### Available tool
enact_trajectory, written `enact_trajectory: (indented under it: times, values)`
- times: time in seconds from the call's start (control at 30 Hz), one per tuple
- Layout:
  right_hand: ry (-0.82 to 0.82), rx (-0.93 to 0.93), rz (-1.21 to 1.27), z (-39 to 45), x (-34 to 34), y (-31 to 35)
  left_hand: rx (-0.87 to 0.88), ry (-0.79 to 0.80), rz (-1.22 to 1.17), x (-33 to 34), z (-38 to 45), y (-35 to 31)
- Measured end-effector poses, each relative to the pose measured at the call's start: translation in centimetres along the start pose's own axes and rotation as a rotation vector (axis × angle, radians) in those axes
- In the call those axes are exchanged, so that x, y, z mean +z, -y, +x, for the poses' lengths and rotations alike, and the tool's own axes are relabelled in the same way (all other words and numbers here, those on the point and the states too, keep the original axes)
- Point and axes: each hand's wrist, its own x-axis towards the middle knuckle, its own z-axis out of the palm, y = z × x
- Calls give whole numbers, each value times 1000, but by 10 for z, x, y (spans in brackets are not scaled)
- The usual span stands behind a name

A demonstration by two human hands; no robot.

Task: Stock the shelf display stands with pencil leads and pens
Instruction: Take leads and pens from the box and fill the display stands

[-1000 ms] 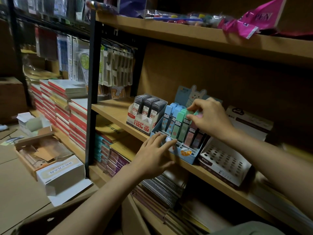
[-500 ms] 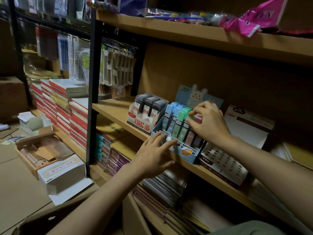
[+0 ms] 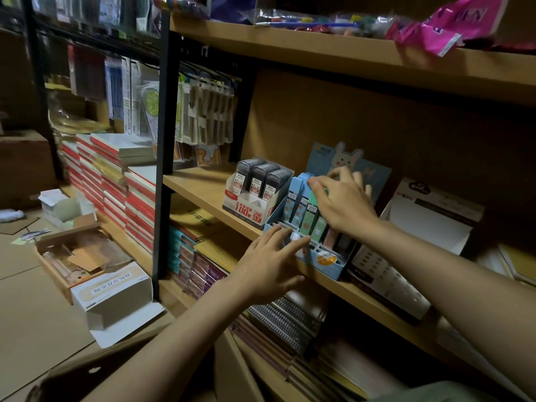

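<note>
A blue display stand (image 3: 326,261) with a rabbit backing card sits on the middle wooden shelf (image 3: 200,187). Blue lead cases (image 3: 294,203), green lead cases (image 3: 311,219) and pink lead cases (image 3: 332,239) stand upright in it. My right hand (image 3: 346,201) reaches over the stand from the right, and its fingertips touch the tops of the blue and green cases. My left hand (image 3: 268,256) presses its straight fingers against the stand's front left edge. Left of it, a white and red stand (image 3: 246,206) holds dark lead cases (image 3: 258,177).
A white pen stand (image 3: 385,281) with rows of holes sits right of the blue stand. Stacked notebooks (image 3: 124,187) fill the left shelving. Spiral notebooks (image 3: 284,320) lie on the shelf below. Open cardboard boxes (image 3: 87,265) rest on the floor at left. Pink packets (image 3: 441,27) lie on the top shelf.
My right hand has shifted left from the green and pink cases to the tops of the blue and green ones. My left hand stays on the stand's front.
</note>
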Motion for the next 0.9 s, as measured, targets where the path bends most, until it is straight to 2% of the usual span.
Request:
enact_trajectory:
  times: [0.07,0.13,0.23,0.3,0.37,0.43,0.57,0.63,0.73,0.83,0.9]
  values:
    - [-47,0,27,-6,-5,-1,9,-1,-17,-1,-3,-1]
    - [-189,-30,126,-17,-13,-3,35,-50,-45,-1,-8,-2]
    - [-425,-164,403,-49,-22,-6,91,-250,-53,2,-21,-6]
    - [-424,-199,572,-82,-13,-9,92,-308,-88,8,-35,-6]
    - [-264,-137,707,-121,11,-7,32,-210,-182,20,-56,-2]
    - [10,-37,767,-158,44,-1,-85,0,-304,37,-85,4]
    - [690,62,606,-218,116,16,-410,463,-372,82,-159,14]
    - [900,18,499,-242,147,28,-575,611,-367,108,-203,16]
    - [1147,-8,460,-271,187,52,-802,672,-419,151,-261,15]
    - [1312,37,328,-295,217,71,-1073,551,-504,189,-298,6]
    - [1372,-11,155,-310,238,73,-1194,487,-528,210,-313,-3]
